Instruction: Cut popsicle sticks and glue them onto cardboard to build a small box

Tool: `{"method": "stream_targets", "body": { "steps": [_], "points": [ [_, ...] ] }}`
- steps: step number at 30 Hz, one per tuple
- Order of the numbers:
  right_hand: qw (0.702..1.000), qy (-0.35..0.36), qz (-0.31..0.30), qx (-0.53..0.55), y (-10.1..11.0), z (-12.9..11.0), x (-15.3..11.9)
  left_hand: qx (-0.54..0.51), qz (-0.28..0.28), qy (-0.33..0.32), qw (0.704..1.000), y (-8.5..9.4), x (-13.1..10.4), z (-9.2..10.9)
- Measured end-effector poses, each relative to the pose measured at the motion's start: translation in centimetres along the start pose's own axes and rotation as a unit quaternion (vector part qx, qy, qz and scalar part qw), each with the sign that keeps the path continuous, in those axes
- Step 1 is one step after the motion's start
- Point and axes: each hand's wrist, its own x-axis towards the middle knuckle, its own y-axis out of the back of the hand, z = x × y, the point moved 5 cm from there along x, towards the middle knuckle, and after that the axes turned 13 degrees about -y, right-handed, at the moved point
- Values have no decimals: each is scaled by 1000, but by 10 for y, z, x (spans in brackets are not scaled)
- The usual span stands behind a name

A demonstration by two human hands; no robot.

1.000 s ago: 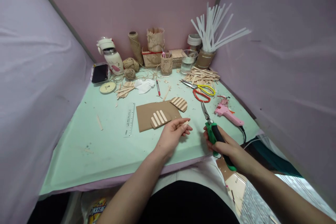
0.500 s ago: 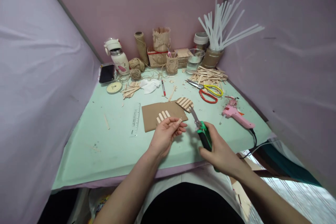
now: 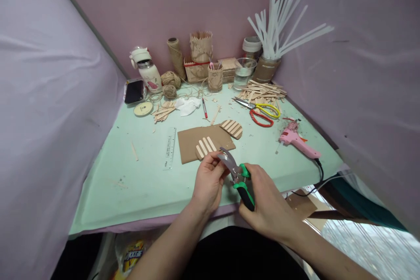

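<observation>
My right hand (image 3: 262,201) is wrapped round green and black pruning shears (image 3: 243,190), whose blades stand apart and point up and left. The blades reach the fingertips of my left hand (image 3: 210,181), which pinches a small wooden stick piece, mostly hidden behind fingers and blades. Just beyond lies a brown cardboard sheet (image 3: 188,142). On its front part rests a rounded piece with pale stick strips (image 3: 206,146). A second striped rounded piece (image 3: 232,128) overlaps the sheet's back right corner.
A clear ruler (image 3: 169,148) lies left of the cardboard. Scissors (image 3: 259,110), a pink glue gun (image 3: 298,141) and a stick pile (image 3: 260,92) are at the right. Behind stand a bottle (image 3: 149,74), a twine spool (image 3: 176,57), a water cup (image 3: 243,74) and a pen (image 3: 204,108).
The shears have moved left and toward me, and their blades have opened around the stick piece at my left fingertips. My left hand has turned slightly, with its fingers more upright.
</observation>
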Motion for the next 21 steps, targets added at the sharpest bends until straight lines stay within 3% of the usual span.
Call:
{"method": "stream_targets", "body": {
  "steps": [12,18,21],
  "points": [
    [1000,6,1,13,0,3,-3,4,-9,8,1000,-1,-5,-3],
    [999,-18,-37,-7,-2,6,-5,6,-26,23,999,-2,-6,-3],
    [994,-74,-76,-3,-5,13,-7,9,-25,38,999,-2,-7,-6]
  ]
}}
